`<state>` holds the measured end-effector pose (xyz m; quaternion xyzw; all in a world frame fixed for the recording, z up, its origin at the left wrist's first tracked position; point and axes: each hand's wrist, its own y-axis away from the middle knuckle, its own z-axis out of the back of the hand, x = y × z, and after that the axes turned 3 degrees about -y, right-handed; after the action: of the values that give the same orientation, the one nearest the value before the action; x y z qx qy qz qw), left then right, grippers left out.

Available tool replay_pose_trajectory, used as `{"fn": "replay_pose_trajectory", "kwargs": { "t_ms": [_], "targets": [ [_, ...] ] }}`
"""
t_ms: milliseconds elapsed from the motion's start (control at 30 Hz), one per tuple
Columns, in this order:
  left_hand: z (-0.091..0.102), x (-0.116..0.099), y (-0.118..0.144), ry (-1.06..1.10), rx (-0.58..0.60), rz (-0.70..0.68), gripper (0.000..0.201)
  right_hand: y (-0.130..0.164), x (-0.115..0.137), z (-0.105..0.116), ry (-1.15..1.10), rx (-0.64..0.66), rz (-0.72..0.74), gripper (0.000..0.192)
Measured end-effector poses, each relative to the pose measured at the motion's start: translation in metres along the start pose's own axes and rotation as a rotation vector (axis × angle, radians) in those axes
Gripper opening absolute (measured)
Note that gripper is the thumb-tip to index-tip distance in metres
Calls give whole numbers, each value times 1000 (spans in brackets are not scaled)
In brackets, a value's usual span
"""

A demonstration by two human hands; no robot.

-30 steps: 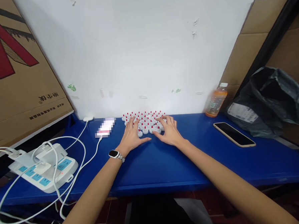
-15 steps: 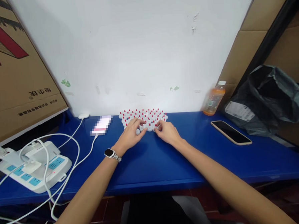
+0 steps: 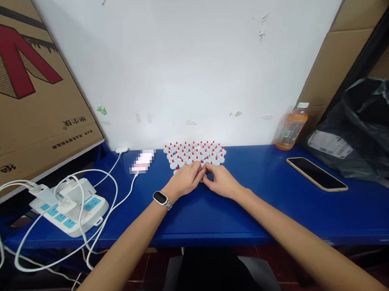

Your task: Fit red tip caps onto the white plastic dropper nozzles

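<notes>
Several small white caps with red tips (image 3: 195,152) stand packed in a cluster on the blue table (image 3: 256,211) against the white wall. My left hand (image 3: 185,180), with a watch (image 3: 160,198) on its wrist, and my right hand (image 3: 221,182) rest just in front of the cluster. Their pinched fingertips meet at the cluster's near edge. The fingers hide whatever lies between them, so I cannot tell whether either hand holds a cap.
A white power strip (image 3: 70,208) with plugs and looping cables sits at the left, and a cable runs to a small device (image 3: 143,161). A cardboard box (image 3: 25,98) leans at far left. At the right are an orange drink bottle (image 3: 291,126), a phone (image 3: 316,174) and a black bag (image 3: 363,128).
Both hands lay spread over the caps, then drew back toward me. Their fingertips have closed together at the cluster's front edge. The view has shifted slightly.
</notes>
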<state>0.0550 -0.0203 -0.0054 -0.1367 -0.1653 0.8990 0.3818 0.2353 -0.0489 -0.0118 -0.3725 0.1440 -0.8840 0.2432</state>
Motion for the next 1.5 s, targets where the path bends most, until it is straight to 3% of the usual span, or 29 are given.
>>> {"fn": "replay_pose_trajectory", "kwargs": {
  "t_ms": [200, 400, 667, 800, 867, 1000, 1267, 1333, 1500],
  "targets": [
    [-3, 2, -1, 9, 28, -60, 33, -2, -5, 0, -291, -110, 6, 14],
    [-10, 0, -5, 275, -74, 19, 35, -3, 1, -1, -144, -188, 41, 5],
    [-16, -7, -13, 512, -200, 211, 39, -5, 15, -5, 200, -301, 159, 9],
    [-18, -8, -14, 594, -197, 279, 42, -6, 15, -7, 173, -326, 99, 4],
    [-18, -7, -13, 618, -184, 287, 43, -4, 14, -6, 103, -292, 49, 4],
    [-15, -2, -9, 614, -166, 271, 44, 0, 11, -2, -88, -106, -19, 17],
    [-4, -2, -4, 491, -80, 22, 38, -6, 10, -8, -659, 105, -164, 40],
    [-7, -2, -7, 561, -132, 52, 39, -6, 9, -5, -597, 69, -126, 39],
    [-11, 10, -11, 765, -326, 290, 44, -3, -1, 9, -207, -146, -96, 25]
  ]
}}
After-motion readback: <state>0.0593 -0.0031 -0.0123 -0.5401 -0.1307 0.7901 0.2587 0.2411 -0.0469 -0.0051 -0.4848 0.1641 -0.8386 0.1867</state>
